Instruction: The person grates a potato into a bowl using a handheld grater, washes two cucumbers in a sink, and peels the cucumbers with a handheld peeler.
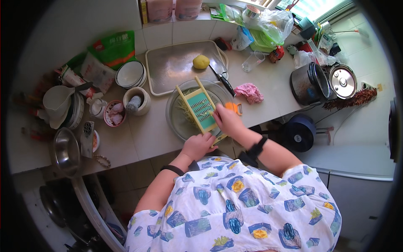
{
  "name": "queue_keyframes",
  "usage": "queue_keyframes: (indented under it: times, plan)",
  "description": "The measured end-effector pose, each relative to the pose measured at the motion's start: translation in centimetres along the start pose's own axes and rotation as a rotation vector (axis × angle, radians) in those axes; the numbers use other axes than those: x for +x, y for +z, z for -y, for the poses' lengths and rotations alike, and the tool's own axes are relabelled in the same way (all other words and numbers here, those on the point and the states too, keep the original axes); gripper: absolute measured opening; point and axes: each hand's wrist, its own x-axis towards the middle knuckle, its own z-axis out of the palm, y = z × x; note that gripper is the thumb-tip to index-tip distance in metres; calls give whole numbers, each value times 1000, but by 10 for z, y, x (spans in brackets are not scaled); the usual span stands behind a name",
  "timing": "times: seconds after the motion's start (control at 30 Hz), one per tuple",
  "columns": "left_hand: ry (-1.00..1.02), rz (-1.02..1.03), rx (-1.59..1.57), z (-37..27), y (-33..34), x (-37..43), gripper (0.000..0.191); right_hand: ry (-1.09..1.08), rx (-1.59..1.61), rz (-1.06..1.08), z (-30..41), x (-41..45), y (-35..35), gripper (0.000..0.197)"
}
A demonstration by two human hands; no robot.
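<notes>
A hand grater with a pale yellow frame and a green plate (pixel 192 99) lies tilted across a clear bowl (pixel 172 124). My left hand (pixel 197 145) grips the near end of its frame at the counter's edge. My right hand (pixel 225 119) is at the right side of the grating plate, with its fingers curled; what is under them is hidden. Pale green shreds (pixel 184 108) lie in the bowl beneath the grater. An orange peeler (pixel 232 107) rests right of the bowl, partly behind my right hand. A whole peeled potato (pixel 201 62) sits on the metal tray.
Behind the bowl is the metal tray (pixel 167 88), with a black-handled knife (pixel 226 84) over its right edge. A pink cloth (pixel 249 93) and a clear cup (pixel 252 61) lie to the right. A stone mortar (pixel 145 108), bowls and a steel basin (pixel 66 152) stand left.
</notes>
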Motion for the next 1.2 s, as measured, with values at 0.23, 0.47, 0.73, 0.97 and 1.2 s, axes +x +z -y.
queue_keyframes:
  times: [0.23,0.47,0.73,0.97,1.2]
  plan:
    - [28,-29,13,0,4,0,28,-78,21,-100,-2,10,14,14]
    - [36,-39,17,1,6,1,28,-86,-13,-194,-3,97,30,14]
    - [28,4,18,4,4,-1,28,44,67,-36,-5,-13,11,17]
    - [45,-5,6,3,3,0,28,48,75,-80,-1,-24,2,15]
    - [34,-15,14,3,4,-1,28,-52,17,-191,-2,14,24,10]
